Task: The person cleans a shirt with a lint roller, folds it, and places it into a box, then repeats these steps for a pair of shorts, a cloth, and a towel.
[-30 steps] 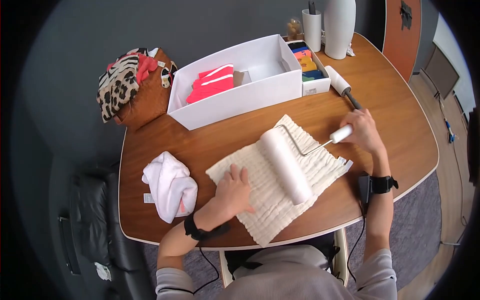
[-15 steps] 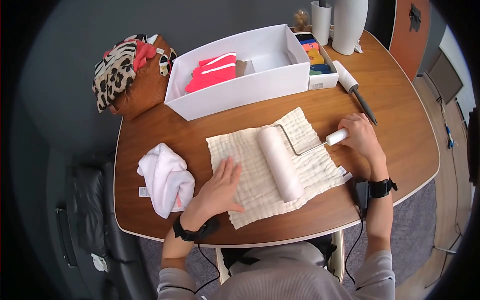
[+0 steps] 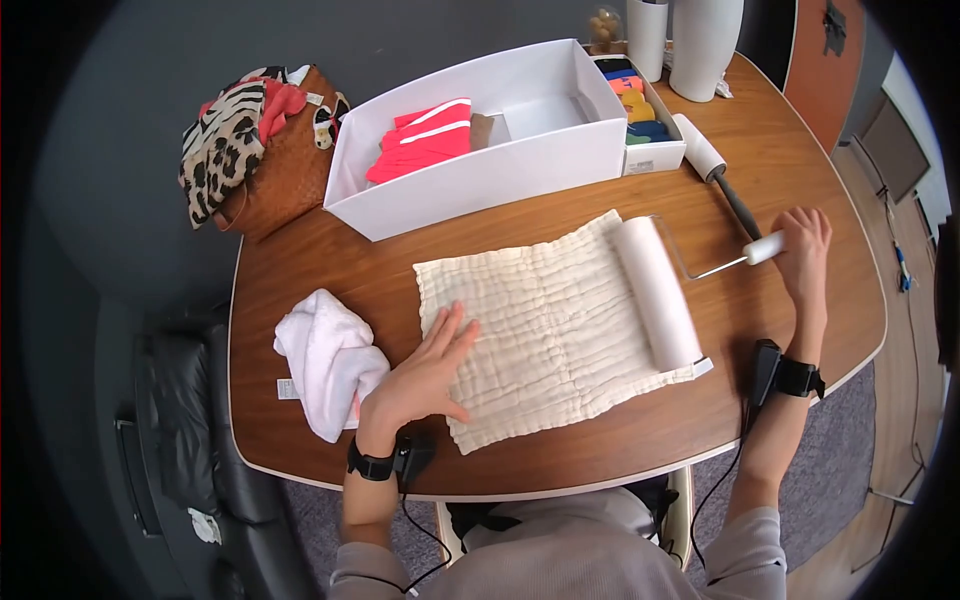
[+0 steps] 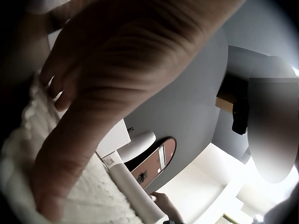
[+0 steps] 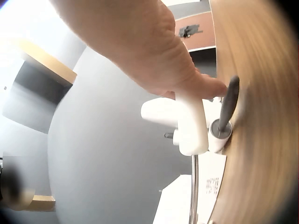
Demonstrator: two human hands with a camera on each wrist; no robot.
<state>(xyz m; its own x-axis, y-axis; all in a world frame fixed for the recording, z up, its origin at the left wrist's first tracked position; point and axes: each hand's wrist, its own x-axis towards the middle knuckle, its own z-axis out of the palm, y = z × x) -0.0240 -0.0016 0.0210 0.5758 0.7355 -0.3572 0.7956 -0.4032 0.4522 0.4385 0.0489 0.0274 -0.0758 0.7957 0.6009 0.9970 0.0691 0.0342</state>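
A cream crinkled cloth (image 3: 540, 330) lies spread on the wooden table. My left hand (image 3: 425, 375) rests on its left edge with straight, spread fingers; the left wrist view shows the thumb (image 4: 60, 172) against the fabric. My right hand (image 3: 803, 255) grips the white handle (image 3: 764, 248) of a large lint roller, its fingers curled round it, also seen in the right wrist view. The roller's wide white roll (image 3: 660, 295) lies along the cloth's right edge, close to a small white tag (image 3: 703, 367). Beyond it is a second lint roller with a grey handle (image 3: 738, 208).
A crumpled white towel (image 3: 330, 360) lies at the left. At the back stand a long white box (image 3: 500, 190) with a folded red striped garment (image 3: 425, 142), a smaller box of coloured folded items (image 3: 655, 158), a white vase (image 3: 705, 50) and a brown basket (image 3: 290, 185) draped with patterned cloths.
My right hand has moved right, rolling the lint roller from the cloth's middle to its right edge. The cloth now lies flatter and squarer; my left hand has shifted slightly left and up to its left edge.
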